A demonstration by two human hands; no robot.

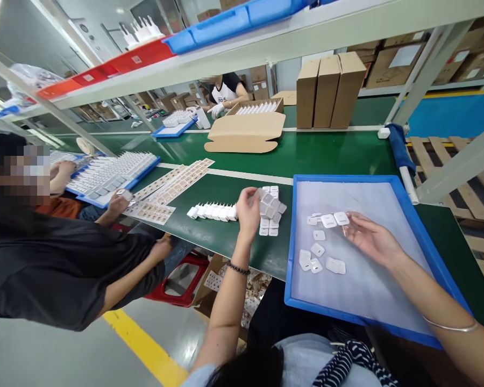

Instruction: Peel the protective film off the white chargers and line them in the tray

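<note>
My left hand reaches over the green belt and pinches a small white plug part from the pile of white parts. To its left lies a row of white parts. My right hand hovers over the blue tray, fingers apart, holding a thin clear film at its fingertips next to white parts. More loose white parts lie on the tray's pale liner.
A co-worker in black sits to my left, one hand by sticker sheets and a blue tray of white pieces. Across the belt another person works by an open carton. Tall cardboard boxes stand behind. A shelf overhangs.
</note>
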